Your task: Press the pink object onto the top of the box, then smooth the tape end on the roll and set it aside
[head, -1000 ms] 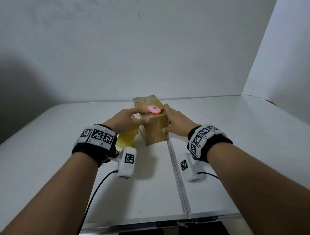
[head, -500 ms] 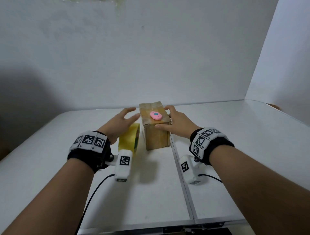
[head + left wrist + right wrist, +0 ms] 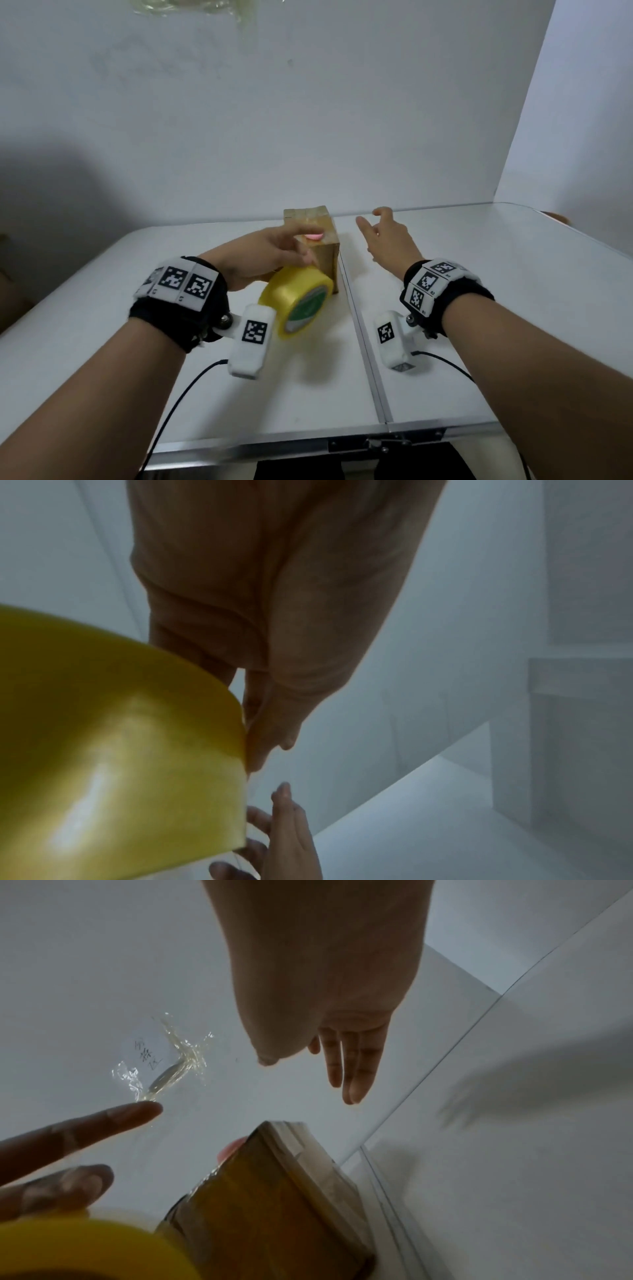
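My left hand [image 3: 260,253] grips a yellow tape roll [image 3: 294,291] from above and holds it tilted above the table, its green core facing me. The roll fills the lower left of the left wrist view [image 3: 120,750]. Just behind it stands a small cardboard box [image 3: 329,263] with a pink oval object [image 3: 314,236] on top. My right hand [image 3: 387,240] hovers to the right of the box with fingers spread, touching nothing. In the right wrist view the box [image 3: 274,1204] sits below that open hand [image 3: 325,961], and my left fingers [image 3: 85,1129] reach over the roll [image 3: 85,1253].
The white folding table [image 3: 479,308] has a centre seam [image 3: 363,342] and a latch [image 3: 387,442] at its front edge. White walls close the back and right. Crumpled clear tape [image 3: 191,10] sticks to the back wall. Thin cables trail from the wrist cameras.
My left hand has taken the tape roll off the table and tipped it toward me. My right hand has let go of the box and lifted away to the right, open.
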Demonstrator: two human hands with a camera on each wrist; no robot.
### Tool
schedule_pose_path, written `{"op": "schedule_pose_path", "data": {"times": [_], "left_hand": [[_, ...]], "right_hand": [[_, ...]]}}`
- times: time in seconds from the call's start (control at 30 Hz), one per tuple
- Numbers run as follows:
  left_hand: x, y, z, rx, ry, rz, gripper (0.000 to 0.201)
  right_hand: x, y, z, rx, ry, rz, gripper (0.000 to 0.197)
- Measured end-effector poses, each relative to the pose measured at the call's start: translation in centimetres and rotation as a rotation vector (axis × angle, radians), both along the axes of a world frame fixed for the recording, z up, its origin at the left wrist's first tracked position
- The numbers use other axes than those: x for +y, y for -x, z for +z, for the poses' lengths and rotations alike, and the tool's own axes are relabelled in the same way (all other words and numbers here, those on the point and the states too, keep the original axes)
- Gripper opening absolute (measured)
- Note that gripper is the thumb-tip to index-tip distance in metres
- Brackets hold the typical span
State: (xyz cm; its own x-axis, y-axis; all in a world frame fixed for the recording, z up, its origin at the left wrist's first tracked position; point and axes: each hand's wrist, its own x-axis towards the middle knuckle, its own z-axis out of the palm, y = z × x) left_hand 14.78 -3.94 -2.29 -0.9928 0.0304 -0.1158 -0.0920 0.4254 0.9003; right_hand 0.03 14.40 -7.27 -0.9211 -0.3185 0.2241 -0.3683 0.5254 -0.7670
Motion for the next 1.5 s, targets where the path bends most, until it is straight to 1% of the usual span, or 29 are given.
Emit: {"op": "schedule_pose_path", "data": {"times": [0.13, 0.2, 0.27, 0.37, 0.43, 0.53, 0.6, 0.7, 0.77, 0.87, 0.97, 1.1, 1.23, 1.33, 1.4, 1.5], "left_hand": [[3.7, 1.9, -0.9, -0.005, -0.157, -0.052, 0.052], [5.4, 3.1, -1.4, 0.014, -0.256, -0.014, 0.050], [7.0, 4.3, -2.0, 0.028, -0.340, 0.027, 0.048], [9.2, 5.9, -2.8, 0.049, -0.371, 0.064, 0.048], [10.4, 6.9, -3.3, 0.074, -0.393, 0.111, 0.048], [11.8, 8.0, -3.9, 0.101, -0.435, 0.154, 0.046], [12.3, 8.5, -4.3, 0.107, -0.440, 0.155, 0.044], [12.7, 9.1, -4.8, 0.117, -0.444, 0.156, 0.043], [12.7, 9.4, -4.9, 0.121, -0.436, 0.156, 0.043], [12.4, 9.5, -4.8, 0.115, -0.424, 0.146, 0.045], [12.3, 9.3, -5.0, 0.127, -0.424, 0.135, 0.045], [12.3, 9.4, -5.4, 0.143, -0.441, 0.128, 0.048], [11.8, 9.2, -5.4, 0.113, -0.459, 0.084, 0.050], [11.2, 9.0, -5.5, 0.079, -0.505, 0.044, 0.054], [11.0, 9.0, -5.5, 0.063, -0.526, 0.048, 0.055], [11.0, 9.1, -5.5, 0.057, -0.511, 0.060, 0.053]], "right_hand": [[2.3, -0.1, 0.2, -0.038, -0.026, -0.019, 0.043], [3.5, -0.2, 0.2, -0.055, 0.009, -0.018, 0.031], [4.7, -0.6, 0.4, -0.077, 0.075, 0.007, 0.025], [6.2, -1.1, 0.5, -0.092, 0.142, 0.042, 0.034], [7.1, -1.1, 0.4, -0.092, 0.122, 0.052, 0.043], [8.3, -0.9, 0.3, -0.089, 0.063, 0.068, 0.047], [8.9, -0.8, 0.0, -0.070, 0.058, 0.073, 0.042], [9.5, -0.2, -0.4, -0.021, 0.079, -0.028, 0.026], [9.5, 0.1, -0.2, 0.011, 0.056, -0.058, 0.021], [9.2, 0.0, 0.1, 0.007, 0.025, -0.011, 0.025], [9.1, -0.2, 0.3, -0.035, 0.051, 0.025, 0.031], [8.9, -0.2, 0.5, -0.029, 0.054, 0.046, 0.022], [8.7, 0.0, 0.7, 0.012, -0.026, 0.061, 0.015], [8.6, -0.3, 0.6, 0.052, -0.083, 0.072, 0.017], [8.5, -0.5, 0.6, 0.083, -0.147, 0.079, 0.017], [8.4, -0.9, 0.9, 0.148, -0.238, 0.084, 0.019]]}}
